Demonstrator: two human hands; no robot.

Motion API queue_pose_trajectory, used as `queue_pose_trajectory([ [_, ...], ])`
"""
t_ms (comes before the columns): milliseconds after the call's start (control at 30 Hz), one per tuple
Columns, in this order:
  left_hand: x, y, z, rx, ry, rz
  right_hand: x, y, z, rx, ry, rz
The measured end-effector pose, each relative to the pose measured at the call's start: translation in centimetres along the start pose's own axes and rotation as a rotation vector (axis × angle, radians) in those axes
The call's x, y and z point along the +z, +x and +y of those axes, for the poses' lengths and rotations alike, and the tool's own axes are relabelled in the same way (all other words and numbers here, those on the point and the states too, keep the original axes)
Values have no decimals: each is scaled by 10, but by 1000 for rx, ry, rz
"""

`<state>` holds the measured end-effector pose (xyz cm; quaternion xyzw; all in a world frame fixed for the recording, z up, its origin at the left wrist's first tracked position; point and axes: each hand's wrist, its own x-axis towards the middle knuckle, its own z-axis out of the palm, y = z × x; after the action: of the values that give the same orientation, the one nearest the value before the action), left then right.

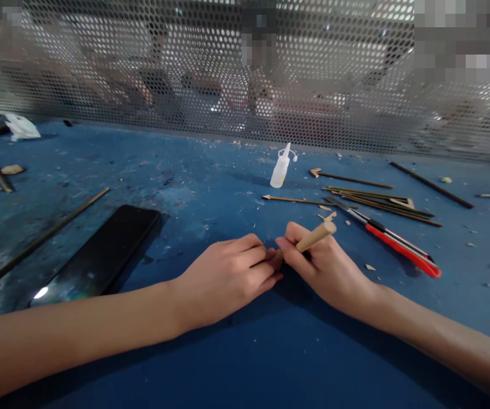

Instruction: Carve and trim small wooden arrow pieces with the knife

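My right hand (313, 255) is closed around a light wooden rod (316, 236), whose round end sticks up to the right past the fingers. Close against it, my left hand (236, 272) has its fingers pressed together on a small brownish piece (276, 260), mostly hidden between the fingertips. The fingertips of both hands nearly meet over the blue table (227, 363). Behind them stands a small white bottle (280, 167) with a pointed nozzle, slightly tilted in view. A red utility knife (402, 247) with its blade out lies right of my right hand.
A black phone (104, 250) lies beyond my left forearm, beside a long thin stick (44, 244). Several thin sticks (389, 207) lie behind the knife. White crumpled plastic (22, 127) is at the far left. A perforated metal screen (210, 85) borders the table's back.
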<state>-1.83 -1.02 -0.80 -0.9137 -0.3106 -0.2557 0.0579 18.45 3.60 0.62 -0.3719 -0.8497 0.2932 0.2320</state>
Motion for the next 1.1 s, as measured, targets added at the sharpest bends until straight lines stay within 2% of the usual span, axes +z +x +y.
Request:
queue_pose_trajectory([
  [133,-2,1,0,-2,1,-9,-1,2,2,44,45,-43],
  [400,-5,3,3,7,25,-45,-2,2,6,185,233,64],
  [700,-4,5,3,25,47,-56,-4,0,5,201,250,113],
  [900,-2,4,3,30,56,-63,-3,-4,5,233,314,281],
  [1100,-2,1,2,29,47,-28,-2,-4,1,104,71,158],
])
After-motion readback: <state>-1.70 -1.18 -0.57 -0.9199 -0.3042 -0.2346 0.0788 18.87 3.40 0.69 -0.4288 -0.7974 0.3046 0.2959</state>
